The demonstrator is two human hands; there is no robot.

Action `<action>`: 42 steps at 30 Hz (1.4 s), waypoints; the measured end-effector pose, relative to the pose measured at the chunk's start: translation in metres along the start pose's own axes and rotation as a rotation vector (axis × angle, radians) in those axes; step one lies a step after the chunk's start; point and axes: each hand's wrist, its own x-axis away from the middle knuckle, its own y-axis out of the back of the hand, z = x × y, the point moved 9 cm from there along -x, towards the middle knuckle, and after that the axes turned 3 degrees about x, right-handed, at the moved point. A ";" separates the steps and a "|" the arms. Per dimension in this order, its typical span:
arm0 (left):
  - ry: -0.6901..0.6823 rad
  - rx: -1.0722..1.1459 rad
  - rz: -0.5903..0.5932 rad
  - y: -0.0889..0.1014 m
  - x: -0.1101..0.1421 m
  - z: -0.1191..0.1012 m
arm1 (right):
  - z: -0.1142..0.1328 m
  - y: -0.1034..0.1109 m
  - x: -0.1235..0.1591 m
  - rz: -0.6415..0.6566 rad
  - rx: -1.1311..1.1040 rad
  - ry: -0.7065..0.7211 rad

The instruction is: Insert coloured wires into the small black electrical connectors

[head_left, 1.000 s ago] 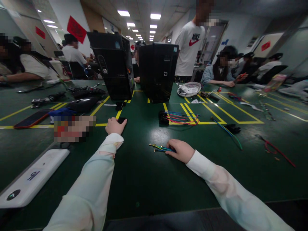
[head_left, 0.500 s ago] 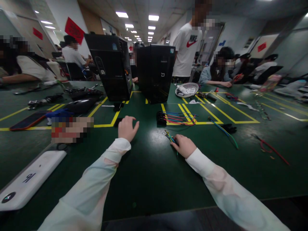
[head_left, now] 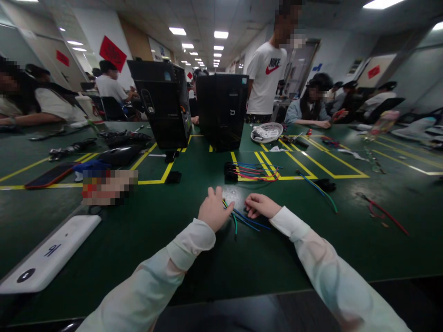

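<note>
Several loose wires (head_left: 246, 220), blue, green and yellow, lie on the green table between my hands. My left hand (head_left: 214, 211) is over their near-left ends, its fingers apart and its thumb reaching across them. Whether it touches them I cannot tell. My right hand (head_left: 262, 205) is just right of the wires, with its fingers curled together. A small dark bit shows at its fingertips, too small to name. Beyond both hands lies a bundle of red, blue and black wires (head_left: 254, 171) with a black end at its left.
Two black computer towers (head_left: 221, 110) stand at the back, with a white basket (head_left: 266, 133) to their right. More blue-green wires (head_left: 320, 189) and a red wire (head_left: 387, 216) lie at right. A white device (head_left: 51, 253) is at left. Several people sit or stand beyond.
My left hand has moved right to the loose wires. My right hand has let go of the wires and its fingers are now curled. The view has shifted slightly.
</note>
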 end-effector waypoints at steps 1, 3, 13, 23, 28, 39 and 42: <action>0.010 -0.005 0.057 -0.003 0.000 0.001 | 0.000 0.001 0.002 0.025 0.003 -0.020; 0.015 -0.013 0.209 -0.015 0.002 0.000 | -0.001 -0.004 0.008 0.129 -0.030 -0.052; -0.100 -0.047 0.313 -0.036 0.010 -0.020 | 0.011 -0.043 0.017 0.422 -0.257 0.057; -0.048 -0.173 0.303 -0.033 0.001 -0.003 | 0.000 0.002 -0.010 0.047 -0.205 0.072; 0.092 -0.243 0.222 -0.023 -0.025 0.046 | 0.001 -0.003 -0.011 0.074 -0.163 0.096; 0.277 -0.350 0.103 -0.004 -0.108 0.134 | 0.003 -0.007 -0.012 0.099 -0.116 0.151; 0.276 -0.371 0.022 0.002 -0.117 0.133 | 0.004 -0.007 -0.012 0.093 -0.113 0.156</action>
